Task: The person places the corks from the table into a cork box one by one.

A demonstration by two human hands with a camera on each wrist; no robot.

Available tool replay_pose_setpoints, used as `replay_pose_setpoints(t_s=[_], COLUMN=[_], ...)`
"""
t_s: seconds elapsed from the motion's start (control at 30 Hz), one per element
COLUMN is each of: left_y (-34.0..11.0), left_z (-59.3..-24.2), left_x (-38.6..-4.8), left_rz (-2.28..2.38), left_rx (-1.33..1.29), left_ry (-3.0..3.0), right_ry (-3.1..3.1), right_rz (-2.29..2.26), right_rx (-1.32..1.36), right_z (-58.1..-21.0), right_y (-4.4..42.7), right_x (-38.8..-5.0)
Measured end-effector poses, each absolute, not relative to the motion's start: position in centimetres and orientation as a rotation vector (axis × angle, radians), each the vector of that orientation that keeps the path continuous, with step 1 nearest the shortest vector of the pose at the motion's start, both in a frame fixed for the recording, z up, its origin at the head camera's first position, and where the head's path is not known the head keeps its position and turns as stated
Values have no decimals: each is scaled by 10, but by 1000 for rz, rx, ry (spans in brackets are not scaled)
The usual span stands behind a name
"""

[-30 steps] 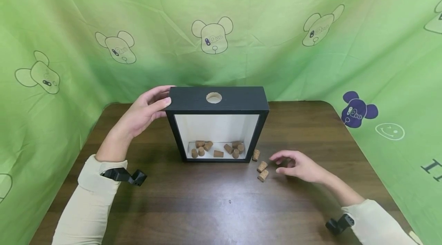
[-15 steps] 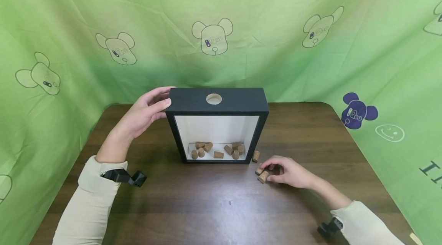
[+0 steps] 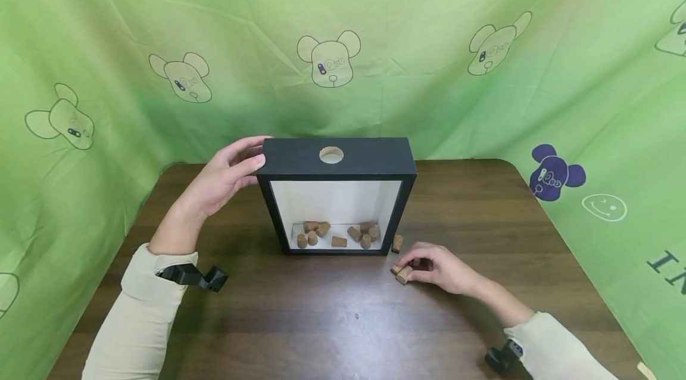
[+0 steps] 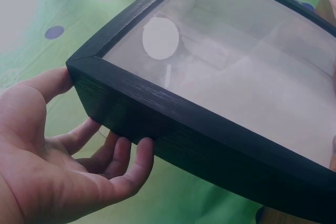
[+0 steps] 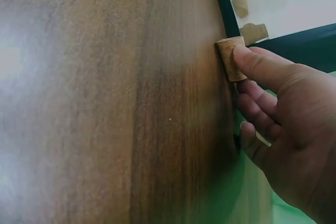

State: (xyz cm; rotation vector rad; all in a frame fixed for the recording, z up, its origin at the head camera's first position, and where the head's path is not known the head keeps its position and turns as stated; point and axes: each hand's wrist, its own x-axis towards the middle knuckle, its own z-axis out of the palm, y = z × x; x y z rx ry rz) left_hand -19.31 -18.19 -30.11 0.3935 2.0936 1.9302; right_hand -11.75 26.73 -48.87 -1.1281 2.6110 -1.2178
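Note:
A black shadow box frame [image 3: 339,156] stands upright on the table, with a clear front, a white inside and a round hole [image 3: 331,155] in its top. Several corks [image 3: 339,242] lie on its floor. My left hand [image 3: 217,180] grips its upper left corner, thumb at the front and fingers toward the back. On the table, right of the frame, my right hand [image 3: 442,268] pinches two corks side by side: the thumb touches the nearer cork [image 3: 404,275]. In the right wrist view, one cork [image 5: 231,59] shows under the thumb. Another cork [image 3: 397,243] stands beside the frame's lower right corner.
The brown wooden table [image 3: 300,320] carries the frame and corks. Behind it and along the sides hangs a green printed cloth [image 3: 418,22]. A black wrist camera [image 3: 193,274] sits at the left cuff, and another wrist camera [image 3: 504,356] at the right.
My right hand has come left to the two loose corks, closed on them and shifted them slightly left. My left hand and the frame have stayed in place.

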Motion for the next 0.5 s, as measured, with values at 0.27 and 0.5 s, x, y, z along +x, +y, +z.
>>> replay_pose_setpoints(t_s=[0.27,0.5], left_y=[-182,-182], left_z=[-301,-302], left_x=[-193,-193], left_rz=[1938,1933], left_rx=[386,392], left_ry=[2088,2091], right_ry=[2613,2593], right_rz=[-1231,-1189], right_rx=[-1116,-1130], right_z=[-488,-486], right_y=[268,268], right_x=[-117,-116])
